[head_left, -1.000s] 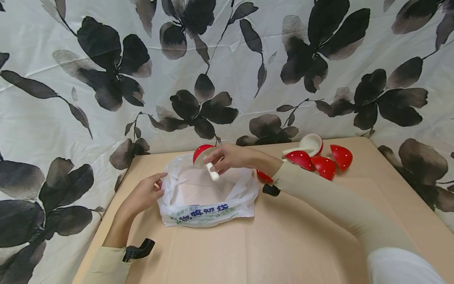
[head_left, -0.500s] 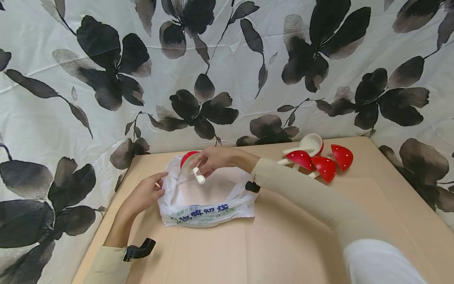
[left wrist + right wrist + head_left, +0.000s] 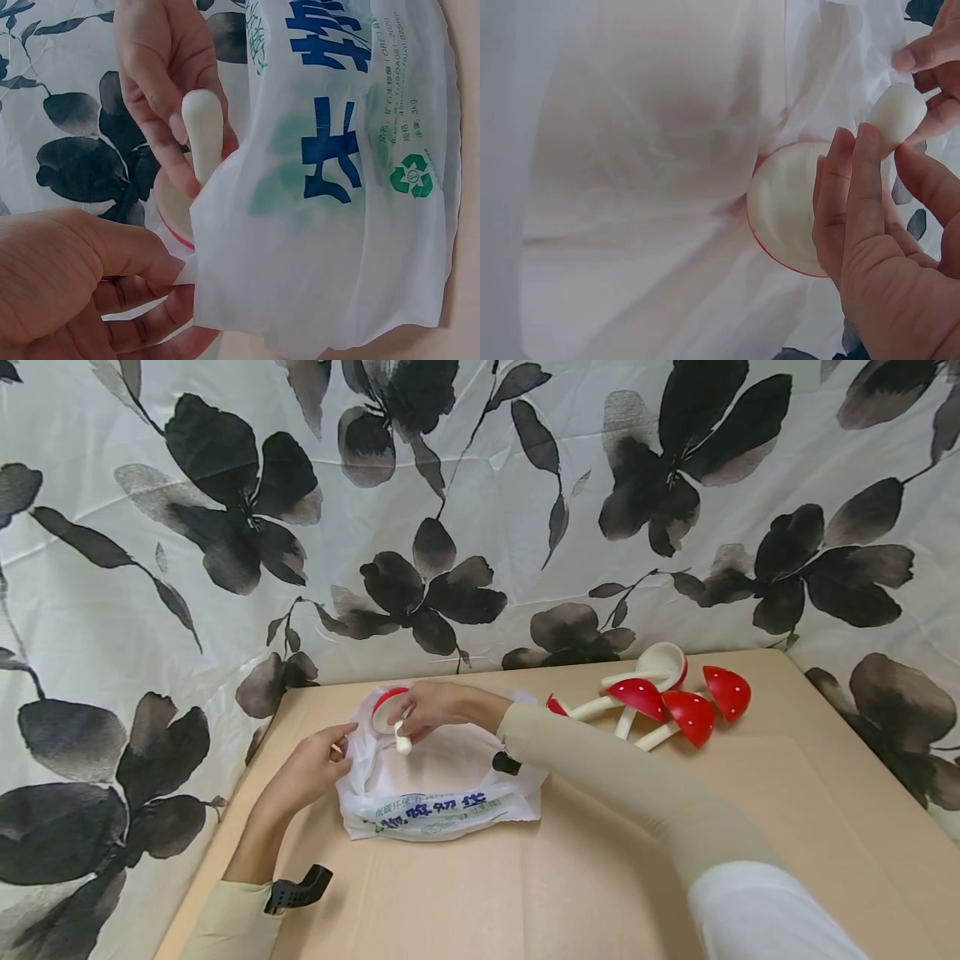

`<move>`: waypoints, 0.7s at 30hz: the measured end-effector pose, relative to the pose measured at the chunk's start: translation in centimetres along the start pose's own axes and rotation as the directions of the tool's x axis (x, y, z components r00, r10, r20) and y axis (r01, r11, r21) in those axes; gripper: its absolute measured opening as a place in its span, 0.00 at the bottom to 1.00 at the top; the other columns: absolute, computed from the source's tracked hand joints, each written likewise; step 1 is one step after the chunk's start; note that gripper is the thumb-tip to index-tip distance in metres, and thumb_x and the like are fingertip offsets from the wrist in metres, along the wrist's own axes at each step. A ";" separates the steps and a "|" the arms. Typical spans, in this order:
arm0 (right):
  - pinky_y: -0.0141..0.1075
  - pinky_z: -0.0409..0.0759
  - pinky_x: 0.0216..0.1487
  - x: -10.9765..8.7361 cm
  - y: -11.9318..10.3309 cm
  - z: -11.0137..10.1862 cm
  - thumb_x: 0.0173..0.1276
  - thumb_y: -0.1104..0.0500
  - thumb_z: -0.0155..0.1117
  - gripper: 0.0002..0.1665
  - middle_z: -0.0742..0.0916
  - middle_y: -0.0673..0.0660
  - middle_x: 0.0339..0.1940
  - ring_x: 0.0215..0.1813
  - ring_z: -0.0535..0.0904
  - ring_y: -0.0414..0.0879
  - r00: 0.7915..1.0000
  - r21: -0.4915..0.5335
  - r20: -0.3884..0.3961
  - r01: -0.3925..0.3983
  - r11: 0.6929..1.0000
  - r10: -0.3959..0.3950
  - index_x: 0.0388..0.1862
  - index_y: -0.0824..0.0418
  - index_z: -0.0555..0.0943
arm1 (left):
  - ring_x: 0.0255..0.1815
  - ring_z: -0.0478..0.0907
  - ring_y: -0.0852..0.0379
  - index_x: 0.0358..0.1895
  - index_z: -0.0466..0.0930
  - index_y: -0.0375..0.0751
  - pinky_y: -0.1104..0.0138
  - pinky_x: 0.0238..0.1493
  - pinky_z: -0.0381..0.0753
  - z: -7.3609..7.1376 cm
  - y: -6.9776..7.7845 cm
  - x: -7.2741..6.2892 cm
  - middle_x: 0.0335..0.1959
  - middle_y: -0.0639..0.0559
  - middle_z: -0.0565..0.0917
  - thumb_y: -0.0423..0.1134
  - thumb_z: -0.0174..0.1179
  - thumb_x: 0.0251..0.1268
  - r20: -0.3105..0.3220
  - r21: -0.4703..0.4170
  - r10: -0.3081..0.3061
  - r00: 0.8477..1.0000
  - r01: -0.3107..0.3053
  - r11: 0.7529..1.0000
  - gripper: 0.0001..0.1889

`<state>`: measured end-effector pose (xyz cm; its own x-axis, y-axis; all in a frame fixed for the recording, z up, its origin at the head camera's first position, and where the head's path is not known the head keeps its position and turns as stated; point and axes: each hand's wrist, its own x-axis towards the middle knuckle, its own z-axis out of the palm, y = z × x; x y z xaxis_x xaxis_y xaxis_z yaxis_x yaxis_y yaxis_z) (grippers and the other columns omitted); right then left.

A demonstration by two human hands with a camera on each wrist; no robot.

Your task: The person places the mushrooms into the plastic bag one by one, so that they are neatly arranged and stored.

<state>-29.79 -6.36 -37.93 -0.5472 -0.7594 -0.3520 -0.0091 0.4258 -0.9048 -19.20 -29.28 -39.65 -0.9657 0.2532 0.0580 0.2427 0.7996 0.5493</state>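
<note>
My right hand (image 3: 429, 706) is at the mouth of the white plastic bag (image 3: 438, 817), over its left part, with the fingers drawn in narrow round the stem of a toy mushroom (image 3: 402, 745). The pale underside of the cap is turned towards me, ringed by its red rim, and the rounded end of the stem sticks out past my fingertips, pointing down. I can't tell how deep the cap sits within the bag's opening.

My left hand (image 3: 309, 768) is at the left edge of the bag, and the left wrist view shows its thumb and fingers pinching a bit of the plastic there. The bag lies on the pale surface (image 3: 442, 902), its mouth spread wide and its blue and green printing on the side nearest me.

To the right of the bag, well apart from the held mushroom, is a cluster of red-capped mushrooms (image 3: 690, 718) with white spots and cream stems. One of them, the upturned mushroom (image 3: 663, 664), shows its hollow pale underside; another cap nearer the bag is mostly hidden behind my beige sleeve (image 3: 600, 768). A black wrist mount (image 3: 298, 890) sits on my left cuff, below and left of the bag. Behind the bag hangs a pale cloth (image 3: 510, 518) with dark printed flowers.
</note>
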 end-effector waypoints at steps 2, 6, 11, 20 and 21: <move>0.46 0.82 0.57 0.5 -0.1 0.4 0.68 0.72 0.64 0.24 0.83 0.59 0.39 0.38 0.83 0.45 1.000 0.016 -0.019 -0.002 1.000 0.002 0.63 0.73 0.78 | 0.33 0.75 0.55 0.67 0.70 0.20 0.71 0.30 0.72 0.0 0.0 0.0 0.34 0.46 0.76 0.21 0.57 0.58 -0.007 -0.007 -0.002 1.000 0.002 1.000 0.29; 0.47 0.82 0.58 1.3 0.0 1.0 0.68 0.73 0.64 0.24 0.82 0.59 0.40 0.39 0.83 0.46 0.999 0.042 -0.044 -0.012 0.999 0.013 0.63 0.73 0.77 | 0.35 0.75 0.54 0.67 0.70 0.21 0.71 0.31 0.73 0.0 -0.1 0.1 0.35 0.45 0.76 0.21 0.57 0.59 -0.014 -0.020 -0.003 1.000 0.003 1.000 0.29; 0.47 0.82 0.58 2.2 0.5 1.7 0.67 0.74 0.64 0.23 0.82 0.60 0.41 0.40 0.83 0.47 0.997 0.080 -0.069 -0.019 0.997 0.024 0.62 0.73 0.77 | 0.35 0.76 0.53 0.67 0.70 0.22 0.71 0.32 0.74 0.1 -0.2 0.3 0.35 0.44 0.77 0.20 0.57 0.60 -0.018 -0.023 -0.002 1.000 0.001 1.000 0.28; 0.34 0.83 0.50 2.3 0.7 2.0 0.66 0.70 0.67 0.31 0.81 0.57 0.47 0.42 0.80 0.43 0.999 -0.103 -0.033 -0.013 0.995 0.010 0.70 0.67 0.75 | 0.36 0.77 0.52 0.66 0.70 0.20 0.70 0.33 0.75 0.0 -0.3 0.1 0.36 0.44 0.78 0.20 0.57 0.60 -0.018 -0.025 0.002 1.000 -0.002 1.000 0.28; 0.32 0.83 0.49 2.2 0.7 2.0 0.66 0.69 0.68 0.33 0.81 0.57 0.47 0.43 0.79 0.42 1.000 -0.126 -0.025 -0.008 0.992 0.005 0.70 0.66 0.75 | 0.36 0.77 0.52 0.66 0.70 0.20 0.70 0.33 0.75 0.0 -0.3 0.1 0.36 0.44 0.77 0.20 0.57 0.60 -0.019 -0.021 -0.001 1.000 0.000 1.000 0.28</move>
<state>-29.31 -8.70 -39.84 -0.5679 -0.7449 -0.3502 -0.1098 0.4902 -0.8646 -19.38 -29.51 -39.77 -0.9674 0.2425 0.0733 0.2405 0.7878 0.5671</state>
